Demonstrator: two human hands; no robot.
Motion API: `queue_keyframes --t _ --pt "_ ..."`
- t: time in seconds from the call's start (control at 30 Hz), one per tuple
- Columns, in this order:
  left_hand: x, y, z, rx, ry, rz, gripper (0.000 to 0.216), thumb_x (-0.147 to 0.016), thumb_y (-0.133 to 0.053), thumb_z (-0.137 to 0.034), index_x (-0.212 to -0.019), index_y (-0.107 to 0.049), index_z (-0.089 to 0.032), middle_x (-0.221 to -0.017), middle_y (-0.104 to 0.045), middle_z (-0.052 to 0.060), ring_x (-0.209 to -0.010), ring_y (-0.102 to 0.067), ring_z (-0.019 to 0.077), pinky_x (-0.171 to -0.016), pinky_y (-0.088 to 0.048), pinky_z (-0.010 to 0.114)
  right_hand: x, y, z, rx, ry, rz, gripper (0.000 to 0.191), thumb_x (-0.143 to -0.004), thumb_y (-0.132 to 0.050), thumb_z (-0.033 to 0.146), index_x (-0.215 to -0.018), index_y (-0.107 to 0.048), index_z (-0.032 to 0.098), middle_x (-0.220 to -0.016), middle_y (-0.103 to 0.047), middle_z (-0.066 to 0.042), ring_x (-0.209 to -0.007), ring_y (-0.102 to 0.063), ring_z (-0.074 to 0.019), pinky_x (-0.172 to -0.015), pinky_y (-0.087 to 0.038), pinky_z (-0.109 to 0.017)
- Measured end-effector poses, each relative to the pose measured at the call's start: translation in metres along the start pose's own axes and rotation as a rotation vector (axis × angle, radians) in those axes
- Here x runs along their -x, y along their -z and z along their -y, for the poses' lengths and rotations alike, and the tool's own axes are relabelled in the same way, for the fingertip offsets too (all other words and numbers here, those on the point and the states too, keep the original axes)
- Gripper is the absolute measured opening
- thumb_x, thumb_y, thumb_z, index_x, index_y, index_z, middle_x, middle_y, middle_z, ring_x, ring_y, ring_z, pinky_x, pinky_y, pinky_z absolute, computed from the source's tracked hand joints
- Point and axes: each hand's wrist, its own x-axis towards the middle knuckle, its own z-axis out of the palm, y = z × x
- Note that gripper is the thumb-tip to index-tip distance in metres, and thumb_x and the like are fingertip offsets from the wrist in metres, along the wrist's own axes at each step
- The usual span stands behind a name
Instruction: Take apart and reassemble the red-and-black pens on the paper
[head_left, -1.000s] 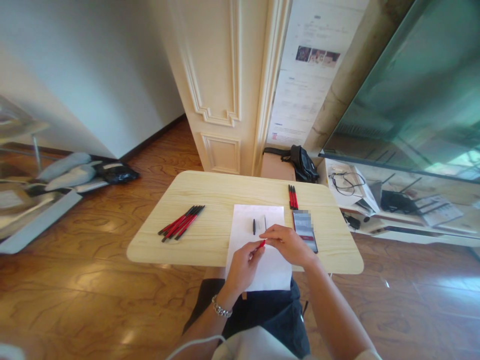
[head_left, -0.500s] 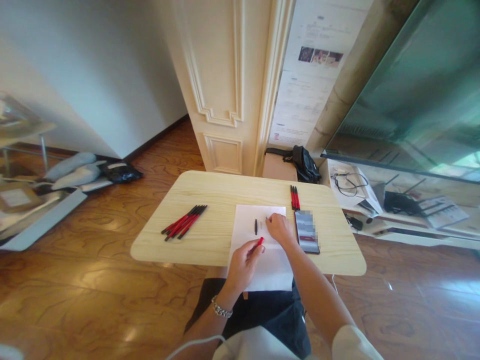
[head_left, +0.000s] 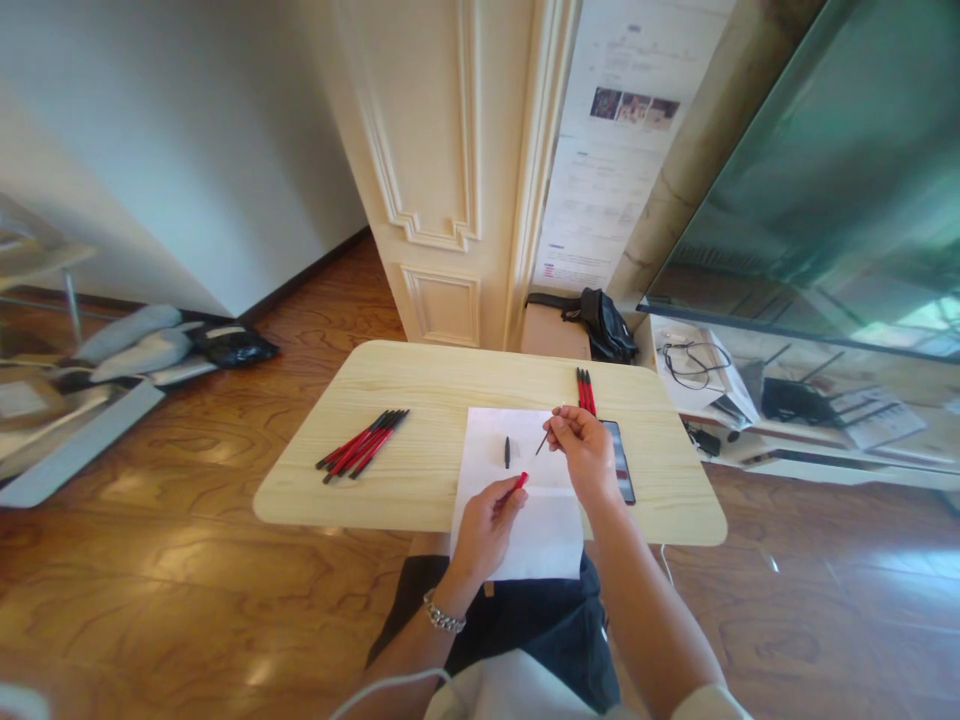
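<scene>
Red barrel point(head_left: 520, 481): in the left hand point(head_left: 489, 522), above the lower-middle of the white paper point(head_left: 544, 545). Left thumb and fingers are closed on it; its red end points up and away from the body, toward the right.

Thin dark rod point(head_left: 542, 440): pinched between right thumb and fingertips, slanting down from the right hand point(head_left: 577, 450) toward the barrel. Tip near the barrel's end, the two apart.

Change: half a second ago the right hand was down at the paper by the rod; it is now raised with the rod gripped. The left hand is much as it was. Meaning for the work, as judged: both slim parts are in hand at once, unjoined, and the rod is no longer among the loose pieces.

Around: small black piece point(head_left: 507, 452) lies on the paper, just beyond the left hand. Phone point(head_left: 622, 468) lies right of the paper, partly hidden by the right hand. Three red-and-black pens point(head_left: 586, 392) lie side by side beyond it. At the left of the table point(head_left: 435, 375), a loose pile of similar pens point(head_left: 365, 445).
</scene>
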Motion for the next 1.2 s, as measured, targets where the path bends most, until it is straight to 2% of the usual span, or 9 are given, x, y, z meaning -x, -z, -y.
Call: queue_keyframes --t 0.23,0.43,0.53,0.7,0.87,0.97,1.07,1.13,1.2 --pt "0.000 0.001 -0.004 -0.013 0.008 -0.002 0.037 -0.086 -0.054 -0.041 -0.111 -0.066 -0.017 -0.093 -0.071 0.007 -0.082 -0.064 0.0189 -0.074 -0.049 0.028 0.015 -0.009 -0.013 0.058 -0.065 0.076 0.021 -0.078 -0.063 0.035 -0.090 -0.058 0.018 -0.073 -0.065 -0.003 -0.057 -0.054 -0.0114 -0.053 -0.044 -0.025" --pt "0.000 0.003 -0.004 -0.011 0.019 0.024 0.037 -0.086 -0.053 -0.043 -0.107 -0.067 -0.016 -0.085 -0.071 0.005 -0.078 -0.064 0.0187 -0.073 -0.048 0.027 0.032 -0.010 -0.027 0.177 -0.132 0.158 0.021 -0.078 -0.061 0.038 -0.084 -0.062 0.018 -0.079 -0.069 -0.006 -0.072 -0.062 -0.0173 -0.068 -0.048 -0.030" --pt "-0.001 0.004 -0.002 -0.012 0.034 0.042 0.037 -0.086 -0.053 -0.044 -0.105 -0.068 -0.016 -0.083 -0.071 0.005 -0.078 -0.064 0.0189 -0.072 -0.048 0.027 0.036 -0.005 -0.029 0.190 -0.137 0.175 0.021 -0.080 -0.059 0.038 -0.083 -0.062 0.018 -0.079 -0.069 -0.006 -0.073 -0.062 -0.0175 -0.070 -0.048 -0.031" --pt "-0.003 0.004 -0.001 -0.005 0.030 0.085 0.035 -0.086 -0.052 -0.043 -0.102 -0.069 -0.016 -0.082 -0.071 0.005 -0.077 -0.064 0.0187 -0.071 -0.048 0.026 0.035 0.000 -0.031 0.228 -0.126 0.172 0.020 -0.080 -0.059 0.036 -0.084 -0.063 0.017 -0.079 -0.069 -0.006 -0.071 -0.062 -0.0169 -0.069 -0.047 -0.030" --pt "-0.003 0.003 0.004 0.040 0.033 0.068 0.036 -0.086 -0.053 -0.043 -0.104 -0.067 -0.015 -0.085 -0.070 0.006 -0.080 -0.064 0.0186 -0.076 -0.049 0.028 0.033 0.001 -0.036 0.343 -0.096 0.139 0.021 -0.079 -0.061 0.038 -0.080 -0.065 0.017 -0.078 -0.068 -0.005 -0.074 -0.060 -0.0164 -0.069 -0.045 -0.028" --pt "-0.002 0.004 0.006 0.084 0.055 0.059 0.038 -0.085 -0.054 -0.044 -0.104 -0.066 -0.014 -0.083 -0.070 0.007 -0.079 -0.064 0.0182 -0.074 -0.050 0.028 0.030 0.004 -0.039 0.353 -0.116 0.203 0.024 -0.077 -0.064 0.040 -0.078 -0.065 0.016 -0.074 -0.066 -0.003 -0.070 -0.057 -0.0148 -0.066 -0.043 -0.026" --pt "0.000 0.007 0.006 0.143 0.090 0.054 0.040 -0.084 -0.055 -0.045 -0.106 -0.065 -0.013 -0.083 -0.070 0.008 -0.078 -0.065 0.0184 -0.074 -0.052 0.029 0.018 0.008 -0.046 0.359 -0.197 0.293 0.030 -0.078 -0.062 0.043 -0.089 -0.066 0.016 -0.077 -0.066 -0.003 -0.069 -0.057 -0.0150 -0.062 -0.042 -0.026" --pt "0.000 0.008 0.005 0.180 0.113 0.047 0.041 -0.084 -0.056 -0.045 -0.107 -0.064 -0.012 -0.083 -0.070 0.008 -0.078 -0.065 0.0187 -0.075 -0.052 0.031 0.007 0.007 -0.051 0.500 -0.199 0.247 0.030 -0.080 -0.058 0.042 -0.093 -0.066 0.016 -0.080 -0.067 -0.004 -0.071 -0.058 -0.0157 -0.063 -0.042 -0.026" --pt "0.000 0.008 0.004 0.205 0.126 0.036 0.041 -0.083 -0.057 -0.045 -0.107 -0.064 -0.012 -0.082 -0.069 0.008 -0.078 -0.066 0.0189 -0.076 -0.053 0.031 -0.003 0.004 -0.057 0.761 -0.156 0.160 0.025 -0.082 -0.057 0.038 -0.092 -0.066 0.018 -0.084 -0.067 -0.005 -0.076 -0.059 -0.0168 -0.069 -0.042 -0.028"
